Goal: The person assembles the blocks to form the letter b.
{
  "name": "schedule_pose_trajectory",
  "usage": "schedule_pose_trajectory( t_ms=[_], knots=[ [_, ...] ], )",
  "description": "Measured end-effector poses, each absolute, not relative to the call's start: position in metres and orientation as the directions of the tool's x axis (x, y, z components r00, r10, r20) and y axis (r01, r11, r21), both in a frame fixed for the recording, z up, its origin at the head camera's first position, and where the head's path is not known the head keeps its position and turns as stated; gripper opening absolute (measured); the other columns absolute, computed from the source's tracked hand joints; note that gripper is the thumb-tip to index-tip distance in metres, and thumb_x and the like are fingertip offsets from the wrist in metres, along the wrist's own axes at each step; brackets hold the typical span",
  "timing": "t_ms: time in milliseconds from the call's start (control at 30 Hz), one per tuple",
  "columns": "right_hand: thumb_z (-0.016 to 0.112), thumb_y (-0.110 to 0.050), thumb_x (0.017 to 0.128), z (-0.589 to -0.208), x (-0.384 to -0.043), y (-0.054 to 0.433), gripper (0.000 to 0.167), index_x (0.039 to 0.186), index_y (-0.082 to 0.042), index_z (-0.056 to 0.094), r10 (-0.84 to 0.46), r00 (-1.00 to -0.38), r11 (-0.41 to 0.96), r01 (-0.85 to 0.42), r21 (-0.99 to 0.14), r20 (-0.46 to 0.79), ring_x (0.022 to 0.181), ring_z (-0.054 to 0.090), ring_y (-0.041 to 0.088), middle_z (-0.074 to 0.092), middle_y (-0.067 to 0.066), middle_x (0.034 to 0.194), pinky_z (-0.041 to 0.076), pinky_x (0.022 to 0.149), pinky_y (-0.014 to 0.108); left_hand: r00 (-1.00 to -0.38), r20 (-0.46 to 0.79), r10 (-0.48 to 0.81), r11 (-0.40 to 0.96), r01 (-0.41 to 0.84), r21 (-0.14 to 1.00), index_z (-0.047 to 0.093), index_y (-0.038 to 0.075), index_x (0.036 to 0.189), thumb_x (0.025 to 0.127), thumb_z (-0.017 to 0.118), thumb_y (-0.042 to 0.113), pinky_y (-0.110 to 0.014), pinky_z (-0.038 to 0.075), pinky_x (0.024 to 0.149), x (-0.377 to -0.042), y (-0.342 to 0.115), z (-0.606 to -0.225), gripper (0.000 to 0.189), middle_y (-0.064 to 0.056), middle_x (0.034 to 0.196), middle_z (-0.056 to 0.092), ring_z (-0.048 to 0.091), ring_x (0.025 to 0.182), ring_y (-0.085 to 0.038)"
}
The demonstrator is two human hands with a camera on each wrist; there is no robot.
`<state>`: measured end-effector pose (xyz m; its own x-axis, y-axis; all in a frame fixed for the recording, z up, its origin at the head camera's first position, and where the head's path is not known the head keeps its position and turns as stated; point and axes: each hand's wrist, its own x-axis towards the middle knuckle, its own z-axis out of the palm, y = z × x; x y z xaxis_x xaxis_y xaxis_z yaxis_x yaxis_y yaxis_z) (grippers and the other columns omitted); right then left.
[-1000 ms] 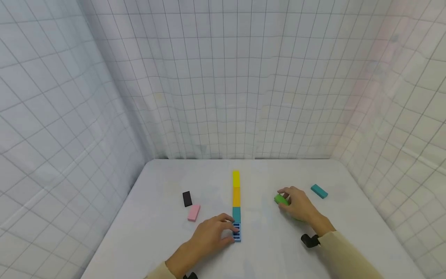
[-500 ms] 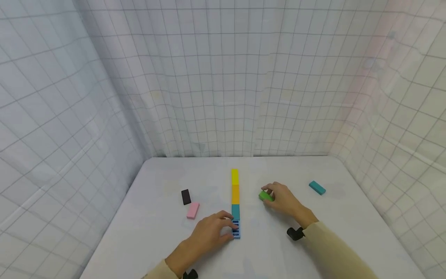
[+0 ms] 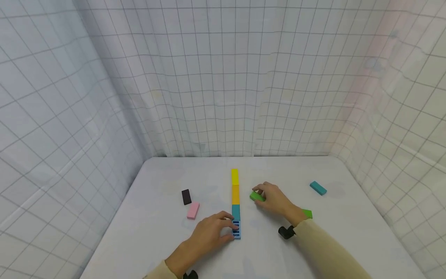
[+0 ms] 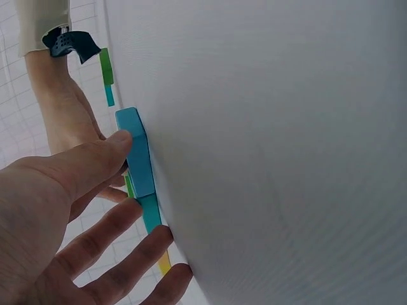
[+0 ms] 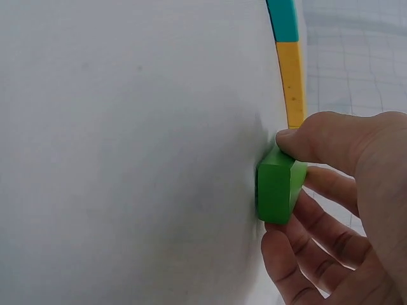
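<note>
In the head view, a straight row on the table runs from a yellow block (image 3: 235,176) through an orange block (image 3: 235,194) and a teal block (image 3: 235,212) to a light blue block (image 3: 237,234) with slots in its top. My left hand (image 3: 209,232) rests at the light blue block; its thumb touches that block in the left wrist view, fingers spread loosely along the row. Right of the row, my right hand (image 3: 274,199) pinches a green block (image 5: 275,190) between thumb and fingers, low at the table. A gap separates it from the row.
A black block (image 3: 186,197) and a pink block (image 3: 193,210) lie left of the row. Another green block (image 3: 307,213) is partly hidden behind the right forearm. Farther right lies a teal block (image 3: 318,188). Gridded white curtains (image 3: 209,97) surround the table (image 3: 156,217).
My right hand has carried the green block leftward, closer to the row, uncovering part of another green block behind the forearm. My left hand has stayed at the light blue block.
</note>
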<state>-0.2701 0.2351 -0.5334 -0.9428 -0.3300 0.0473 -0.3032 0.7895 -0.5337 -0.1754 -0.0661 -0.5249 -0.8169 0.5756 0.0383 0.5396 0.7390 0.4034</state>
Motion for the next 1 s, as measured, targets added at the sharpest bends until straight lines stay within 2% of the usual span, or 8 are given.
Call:
schedule_pose_trajectory(
  t_ms=[233, 467, 767, 1000],
  knots=[
    [0.092, -0.015, 0.1, -0.537, -0.274, 0.228, 0.043, 0.142, -0.011, 0.08, -0.328, -0.944, 0.785, -0.289, -0.548, 0.03, 0.101, 0.068, 0.015, 0.077, 0.004, 0.121, 0.066, 0.098, 0.042, -0.813, 0.037, 0.581, 0.732, 0.542, 0.413, 0.091, 0.034, 0.128, 0.102, 0.093, 0.031, -0.049, 0.069, 0.108, -0.176, -0.065, -0.525, 0.026, 0.005, 0.146, 0.078, 0.078, 0.128, -0.022],
    [0.092, -0.014, 0.101, -0.538, -0.278, 0.221, 0.042, 0.141, -0.01, 0.081, -0.357, -0.932, 0.779, -0.331, -0.532, 0.057, 0.098, 0.067, 0.014, 0.078, 0.005, 0.12, 0.065, 0.095, 0.039, -0.805, 0.052, 0.591, 0.721, 0.556, 0.414, 0.091, 0.033, 0.128, 0.103, 0.092, 0.03, -0.048, 0.069, 0.107, -0.174, -0.066, -0.524, 0.025, 0.004, 0.146, 0.078, 0.079, 0.128, -0.023],
    [0.092, -0.017, 0.102, -0.533, -0.281, 0.211, 0.044, 0.144, -0.011, 0.079, -0.347, -0.938, 0.785, -0.294, -0.545, 0.005, 0.105, 0.069, 0.017, 0.077, 0.005, 0.124, 0.066, 0.105, 0.044, -0.81, 0.056, 0.584, 0.723, 0.55, 0.419, 0.091, 0.033, 0.128, 0.102, 0.093, 0.03, -0.048, 0.069, 0.108, -0.175, -0.068, -0.522, 0.026, 0.004, 0.146, 0.078, 0.079, 0.128, -0.023],
    [0.092, -0.017, 0.102, -0.534, -0.283, 0.209, 0.042, 0.142, -0.011, 0.08, -0.355, -0.935, 0.782, -0.299, -0.548, 0.004, 0.105, 0.069, 0.016, 0.077, 0.004, 0.122, 0.066, 0.104, 0.045, -0.81, 0.04, 0.584, 0.729, 0.546, 0.414, 0.091, 0.033, 0.128, 0.102, 0.093, 0.031, -0.047, 0.069, 0.108, -0.175, -0.067, -0.522, 0.026, 0.005, 0.146, 0.078, 0.079, 0.129, -0.022]
  ],
)
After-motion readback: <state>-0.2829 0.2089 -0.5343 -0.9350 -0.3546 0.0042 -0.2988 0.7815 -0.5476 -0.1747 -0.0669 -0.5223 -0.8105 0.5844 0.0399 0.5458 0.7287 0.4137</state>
